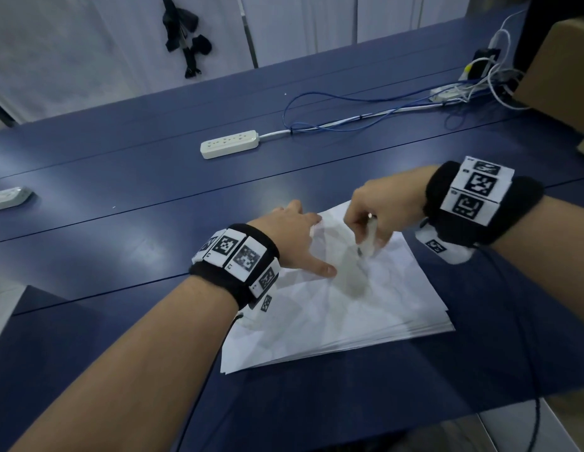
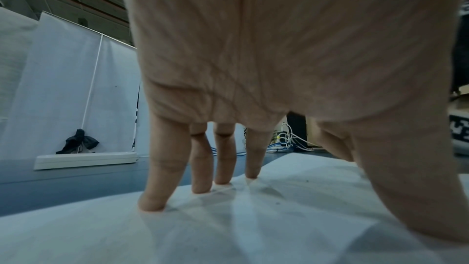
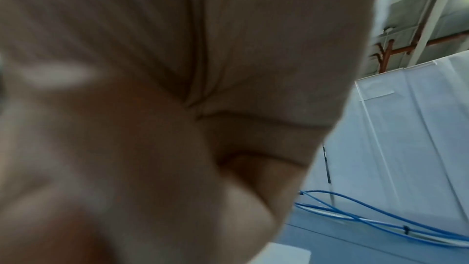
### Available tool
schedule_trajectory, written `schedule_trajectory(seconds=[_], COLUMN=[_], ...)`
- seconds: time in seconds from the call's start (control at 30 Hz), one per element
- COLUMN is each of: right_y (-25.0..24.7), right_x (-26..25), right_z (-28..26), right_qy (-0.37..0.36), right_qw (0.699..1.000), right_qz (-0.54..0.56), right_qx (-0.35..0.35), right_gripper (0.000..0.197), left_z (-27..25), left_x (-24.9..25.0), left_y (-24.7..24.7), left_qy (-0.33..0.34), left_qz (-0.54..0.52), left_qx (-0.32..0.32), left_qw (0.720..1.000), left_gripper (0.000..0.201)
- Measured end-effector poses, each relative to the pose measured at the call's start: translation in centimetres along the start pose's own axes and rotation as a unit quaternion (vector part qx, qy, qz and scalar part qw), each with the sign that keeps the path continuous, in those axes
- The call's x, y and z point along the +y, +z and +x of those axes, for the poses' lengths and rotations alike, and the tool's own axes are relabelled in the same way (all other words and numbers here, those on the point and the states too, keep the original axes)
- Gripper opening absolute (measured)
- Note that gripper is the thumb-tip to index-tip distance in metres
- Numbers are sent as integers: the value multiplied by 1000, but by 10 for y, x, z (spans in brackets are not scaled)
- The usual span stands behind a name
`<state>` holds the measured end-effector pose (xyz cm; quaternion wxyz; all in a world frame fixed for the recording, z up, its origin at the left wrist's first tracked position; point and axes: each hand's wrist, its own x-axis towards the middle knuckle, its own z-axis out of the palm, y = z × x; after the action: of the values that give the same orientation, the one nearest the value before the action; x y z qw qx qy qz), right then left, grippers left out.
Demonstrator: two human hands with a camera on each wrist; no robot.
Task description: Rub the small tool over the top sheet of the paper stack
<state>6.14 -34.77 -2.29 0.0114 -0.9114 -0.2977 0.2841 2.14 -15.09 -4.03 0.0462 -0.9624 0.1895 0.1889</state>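
A stack of white paper (image 1: 365, 308) lies on the dark blue table (image 1: 121, 243). My left hand (image 1: 300, 236) presses its far left part with spread, straight fingers (image 2: 162, 178) and thumb. My right hand (image 1: 382, 207) curls round a white pen (image 1: 369, 238), tip down on the top sheet. In the right wrist view the curled palm (image 3: 177, 107) fills most of the picture and hides the pen. The sheet (image 2: 253, 218) looks creased under the left fingertips.
A white power strip (image 1: 229, 144) lies beyond the paper, its cord and blue cables (image 1: 349, 112) running right to a tangle of plugs (image 1: 480, 76). A cardboard box (image 1: 558, 66) stands at far right. Another white strip (image 1: 8, 199) sits at the left edge.
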Motion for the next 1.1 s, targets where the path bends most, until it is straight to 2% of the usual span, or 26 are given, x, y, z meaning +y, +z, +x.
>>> schedule_trajectory(seconds=[0.03, 0.07, 0.17, 0.23, 0.3, 0.4, 0.43, 0.47, 0.53, 0.6, 0.63, 0.7, 0.8, 0.83, 0.9, 1.0, 1.03, 1.1], right_y=[-1, -3, -10, -10, -5, 0, 0, -1, -6, -10, -9, -6, -2, -3, -7, -13, -12, -9], right_x=[2, 1, 4, 7, 10, 9, 8, 8, 7, 7, 8, 9, 6, 5, 1, 0, 2, 6], right_z=[1, 3, 15, 16, 10, -1, 0, 2, 9, 14, 13, 8, -1, 0, 5, 14, 15, 11], right_qy=[7, 17, 55, 61, 37, 8, 11, 17, 48, 63, 60, 38, 17, 19, 26, 63, 62, 42], right_qw=[1000, 1000, 991, 983, 989, 999, 999, 999, 997, 987, 984, 990, 999, 999, 1000, 989, 985, 989], right_qz=[-6, -5, 20, 22, 33, 36, 32, 26, 31, 18, 7, 17, 24, 11, 6, 20, 14, 12], right_qx=[-26, -18, 117, 173, 140, -8, -29, -22, 59, 145, 166, 132, -18, -38, -3, 133, 160, 142], right_gripper=[18, 17, 23, 22, 21, 15, 17, 23, 34, 22, 20, 19, 13, 13, 20, 23, 22, 21], left_z=[0, 0, -2, -2, -2, -1, -1, -1, -1, -2, -2, -2, -1, -1, -1, -2, -2, -2], left_x=[0, 0, 0, 0, 0, -1, -1, 0, 1, 1, 1, 1, 1, 1, 2, 1, 1, 1], left_y=[0, 0, -1, -2, -1, -1, -2, -2, -2, -2, -2, -2, -1, -2, -2, -2, -2, -2], left_qy=[-1, -1, 0, 0, 0, -3, -4, -4, -1, -1, -1, -2, -6, -7, -5, -5, -5, -4], left_qz=[-1, -3, -8, -10, -10, -12, -12, -11, -10, -10, -9, -10, -9, -9, -8, -8, -9, -8], left_qx=[-1, -1, 0, 0, 2, 1, -1, -2, -3, -2, -2, -2, 0, 0, -1, -3, -3, -1], left_qw=[1000, 1000, 1000, 1000, 1000, 1000, 1000, 1000, 1000, 1000, 1000, 1000, 1000, 1000, 1000, 1000, 1000, 1000], left_gripper=[106, 105, 100, 97, 99, 106, 106, 106, 103, 100, 99, 101, 106, 107, 105, 103, 103, 103])
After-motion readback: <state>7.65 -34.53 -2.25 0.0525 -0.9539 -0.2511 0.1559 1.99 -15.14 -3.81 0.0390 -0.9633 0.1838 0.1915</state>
